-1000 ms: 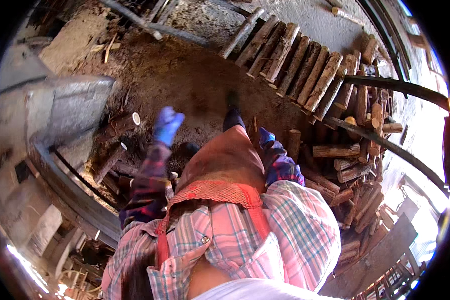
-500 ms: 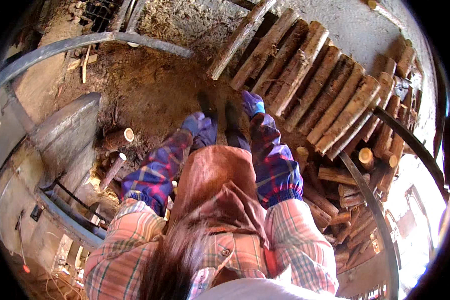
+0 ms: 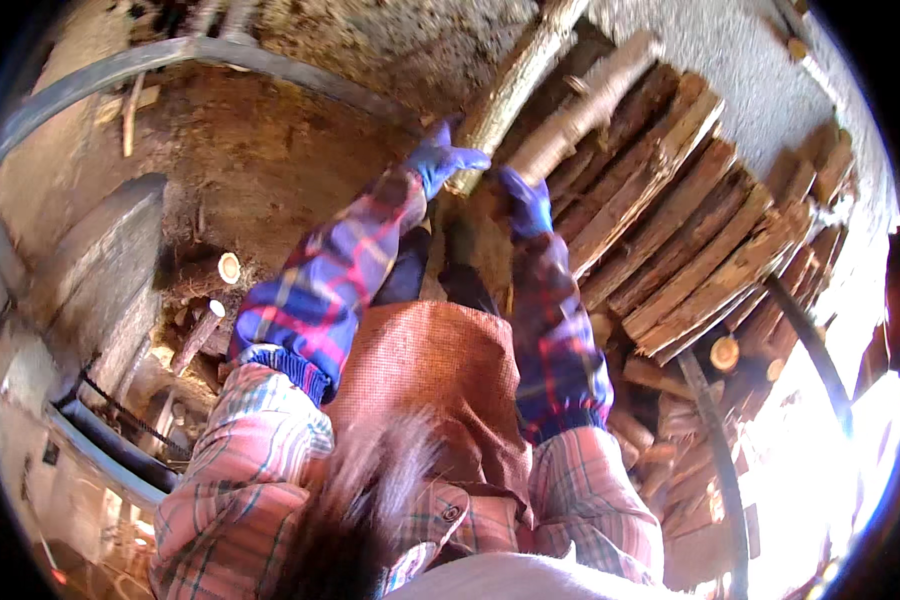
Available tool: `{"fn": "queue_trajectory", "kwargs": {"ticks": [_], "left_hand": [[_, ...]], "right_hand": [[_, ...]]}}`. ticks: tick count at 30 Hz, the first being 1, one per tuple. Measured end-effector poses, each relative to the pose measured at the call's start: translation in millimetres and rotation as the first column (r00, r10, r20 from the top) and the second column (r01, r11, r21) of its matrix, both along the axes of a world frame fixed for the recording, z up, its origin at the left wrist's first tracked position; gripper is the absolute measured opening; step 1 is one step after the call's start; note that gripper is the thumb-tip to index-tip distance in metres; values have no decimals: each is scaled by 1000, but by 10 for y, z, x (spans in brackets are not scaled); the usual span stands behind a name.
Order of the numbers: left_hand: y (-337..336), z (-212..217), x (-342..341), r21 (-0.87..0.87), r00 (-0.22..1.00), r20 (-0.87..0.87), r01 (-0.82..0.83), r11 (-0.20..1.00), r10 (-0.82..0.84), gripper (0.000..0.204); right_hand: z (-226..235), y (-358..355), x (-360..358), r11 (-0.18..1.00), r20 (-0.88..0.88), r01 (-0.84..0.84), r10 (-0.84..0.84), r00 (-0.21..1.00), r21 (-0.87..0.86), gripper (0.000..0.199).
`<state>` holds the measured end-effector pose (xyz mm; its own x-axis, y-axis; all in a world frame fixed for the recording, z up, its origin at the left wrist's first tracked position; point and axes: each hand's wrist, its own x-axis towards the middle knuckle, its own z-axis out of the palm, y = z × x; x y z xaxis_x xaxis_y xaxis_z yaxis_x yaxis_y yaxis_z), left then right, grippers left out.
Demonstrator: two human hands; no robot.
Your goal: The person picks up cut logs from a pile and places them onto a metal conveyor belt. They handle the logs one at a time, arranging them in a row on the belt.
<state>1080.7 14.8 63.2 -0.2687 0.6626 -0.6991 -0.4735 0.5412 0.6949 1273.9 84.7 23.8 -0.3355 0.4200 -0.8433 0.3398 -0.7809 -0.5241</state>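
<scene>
My left hand (image 3: 438, 163), in a purple glove, is at the near end of a pale, slim log (image 3: 520, 85). Its thumb stretches away from the fingers toward that log's end; whether it touches cannot be made out. My right hand (image 3: 527, 203), gloved too, is closed around the near end of a thicker brown log (image 3: 582, 112), blurred by motion. Both logs lie at the left side of a row of split and round logs (image 3: 660, 190). Checked sleeve covers reach up both forearms, and a brown apron (image 3: 435, 360) hangs between them.
A curved metal bar (image 3: 260, 62) crosses the upper left above bare earth. Upright metal bars (image 3: 720, 460) stand by the stacked wood on the right. Cut logs (image 3: 210, 272) lie at the left beside a grey slab (image 3: 90, 260). My feet are just below my hands.
My left hand has moved forward and right, to the pale log. My right hand has shifted slightly right and closed on the brown log's end. The view has shifted too.
</scene>
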Motion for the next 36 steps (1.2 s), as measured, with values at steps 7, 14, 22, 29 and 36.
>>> {"fn": "queue_trajectory", "kwargs": {"ticks": [7, 14, 22, 29, 36], "left_hand": [[-513, 2366, -209, 104, 710, 649, -440, 892, 275, 49], [-2866, 4795, 700, 39, 737, 427, -595, 803, 525, 62], [-4619, 4869, 2262, -45, 425, -501, -883, 468, 754, 85], [-6851, 5721, 2989, 300, -251, -944, -924, 239, 212, 58], [-9429, 5596, 2902, 502, -398, -686, -865, 0, 609, 65]], "right_hand": [[2164, 760, -149, 959, -616, -48, -140, 775, -279, 39], [2904, -124, 1012, 836, -517, -384, 144, 844, -393, 51], [3624, -1726, 168, 372, -388, -874, 890, 240, 312, 41], [4772, -3723, -602, 234, -511, -956, 852, 115, 176, 32], [5880, -5539, -1116, 346, -586, -865, 807, 77, 363, 43]]}}
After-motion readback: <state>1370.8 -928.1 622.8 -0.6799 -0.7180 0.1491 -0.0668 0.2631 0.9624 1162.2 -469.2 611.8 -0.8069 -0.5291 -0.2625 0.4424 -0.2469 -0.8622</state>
